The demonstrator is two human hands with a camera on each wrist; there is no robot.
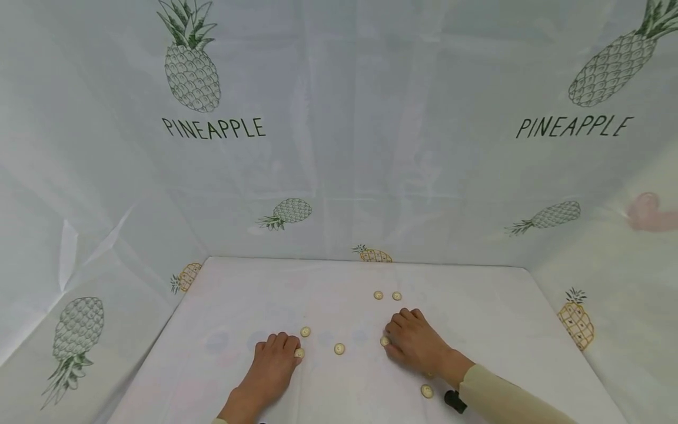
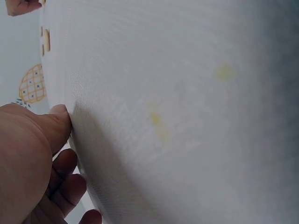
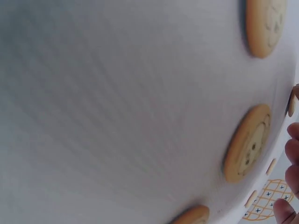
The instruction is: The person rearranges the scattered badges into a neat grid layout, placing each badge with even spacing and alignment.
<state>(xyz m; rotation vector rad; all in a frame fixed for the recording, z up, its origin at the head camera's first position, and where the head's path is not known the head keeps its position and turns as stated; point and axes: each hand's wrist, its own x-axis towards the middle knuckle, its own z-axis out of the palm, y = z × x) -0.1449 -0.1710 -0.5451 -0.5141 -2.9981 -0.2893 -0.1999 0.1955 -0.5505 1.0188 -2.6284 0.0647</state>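
My left hand (image 1: pixel 272 364) rests low over the cloth, a small round wooden disc (image 1: pixel 299 353) between its thumb and index finger. In the left wrist view the left hand (image 2: pixel 28 158) has curled fingers, and its disc is hidden. Farther right, my right hand (image 1: pixel 418 340) pinches another wooden disc (image 1: pixel 385 341) by thumb and fingertips. The right wrist view catches only fingertips of the right hand (image 3: pixel 292 161) at the edge, beside the held disc (image 3: pixel 292 103). A loose disc (image 3: pixel 247 142) there bears a drawn face.
Loose discs lie between the hands (image 1: pixel 339 349), near the left hand (image 1: pixel 305 332), and beyond the right hand (image 1: pixel 378 295), (image 1: pixel 396 296). One disc (image 1: pixel 426 391) sits below the right wrist, another partly under it. Pineapple-printed cloth (image 1: pixel 339 147) walls the white table surface (image 1: pixel 339 394).
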